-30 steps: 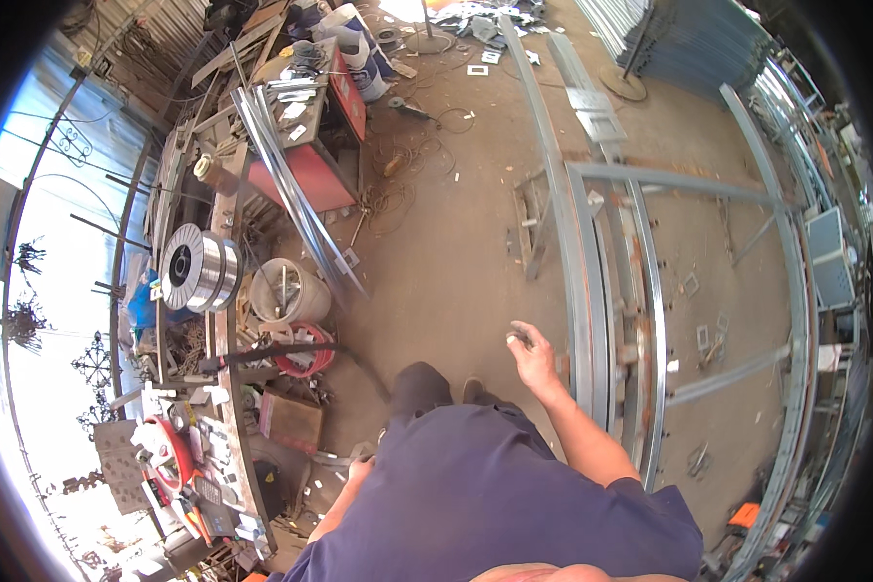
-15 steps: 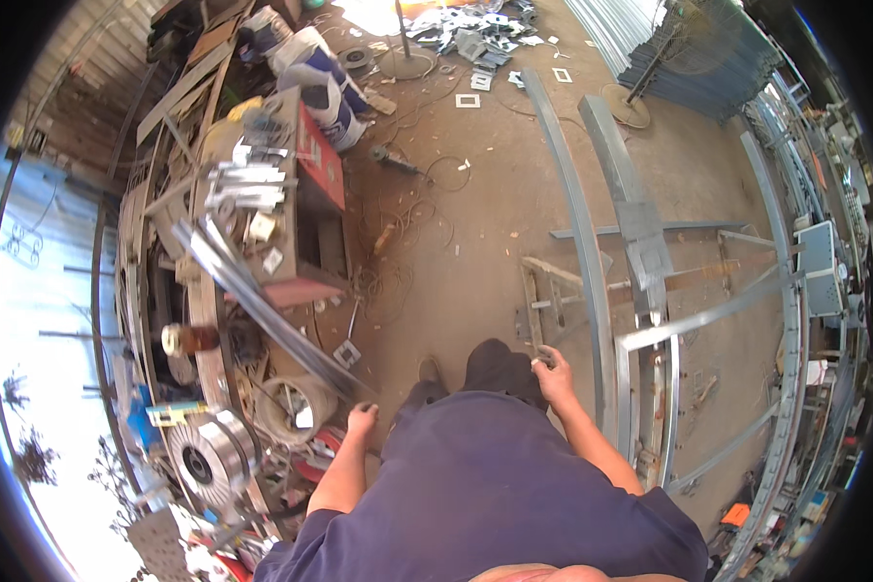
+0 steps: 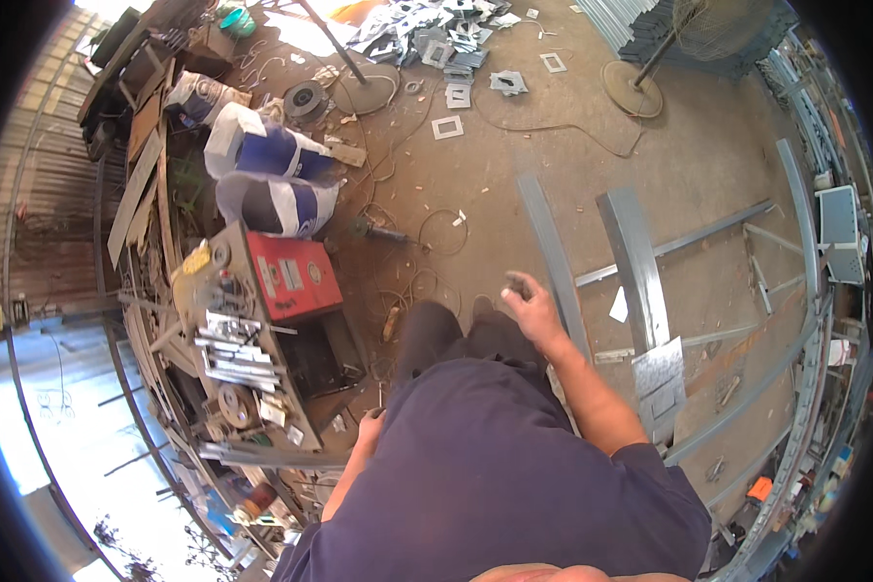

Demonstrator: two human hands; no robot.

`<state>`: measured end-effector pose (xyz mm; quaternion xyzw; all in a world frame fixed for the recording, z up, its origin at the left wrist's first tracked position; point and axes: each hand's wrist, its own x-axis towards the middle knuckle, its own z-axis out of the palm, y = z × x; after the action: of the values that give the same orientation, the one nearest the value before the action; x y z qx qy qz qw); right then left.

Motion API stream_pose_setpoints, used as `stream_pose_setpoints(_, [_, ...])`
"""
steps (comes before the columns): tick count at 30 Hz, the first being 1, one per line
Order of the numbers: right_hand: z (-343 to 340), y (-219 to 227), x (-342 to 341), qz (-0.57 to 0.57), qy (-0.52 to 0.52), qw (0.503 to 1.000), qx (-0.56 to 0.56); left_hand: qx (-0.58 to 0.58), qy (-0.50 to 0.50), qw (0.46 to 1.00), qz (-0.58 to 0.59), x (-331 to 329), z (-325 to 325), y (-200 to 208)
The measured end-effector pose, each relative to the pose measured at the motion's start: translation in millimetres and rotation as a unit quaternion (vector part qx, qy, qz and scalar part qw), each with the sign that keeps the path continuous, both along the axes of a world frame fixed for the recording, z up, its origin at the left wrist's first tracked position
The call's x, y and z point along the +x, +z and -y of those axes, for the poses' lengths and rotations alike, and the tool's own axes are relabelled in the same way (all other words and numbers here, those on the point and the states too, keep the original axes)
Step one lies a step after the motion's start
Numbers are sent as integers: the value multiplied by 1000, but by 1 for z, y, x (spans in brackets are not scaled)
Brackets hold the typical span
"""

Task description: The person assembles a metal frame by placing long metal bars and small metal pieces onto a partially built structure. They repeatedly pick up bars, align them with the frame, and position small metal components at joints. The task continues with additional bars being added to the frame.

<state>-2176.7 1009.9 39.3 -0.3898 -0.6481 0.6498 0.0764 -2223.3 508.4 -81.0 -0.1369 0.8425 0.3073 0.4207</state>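
Note:
My right hand point(image 3: 532, 306) is raised in front of me, fingers curled around a small dark piece point(image 3: 516, 284). It hovers over the near end of a grey metal bar point(image 3: 551, 257) that belongs to a frame lying on the dirt floor. My left hand point(image 3: 367, 429) hangs low at my side, next to a cluttered workbench point(image 3: 247, 388). It is mostly hidden by my dark shirt, and I cannot make out its fingers. My dark trouser legs point(image 3: 456, 335) show below the right hand.
A red machine box point(image 3: 291, 274) stands on the left, with blue and white sacks point(image 3: 262, 160) behind it. An angle grinder point(image 3: 380, 233) and cables lie on the floor. Cut metal plates point(image 3: 436, 39) are piled at the back. A fan stand point(image 3: 632, 89) is at the back right.
I have moved forward across the floor, so the red box and sacks are now closer. My right hand has gone from spread fingers to curled around the small piece.

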Motion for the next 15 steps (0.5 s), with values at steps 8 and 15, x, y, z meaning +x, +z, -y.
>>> stream_pose_setpoints(8, [-190,21,-189,-54,-175,979,-90,-20,-85,996,28,-282,-186,-17])
stream_pose_setpoints(15, [-305,-88,-279,67,-406,895,-169,-30,-250,968,-15,-606,-416,-59])
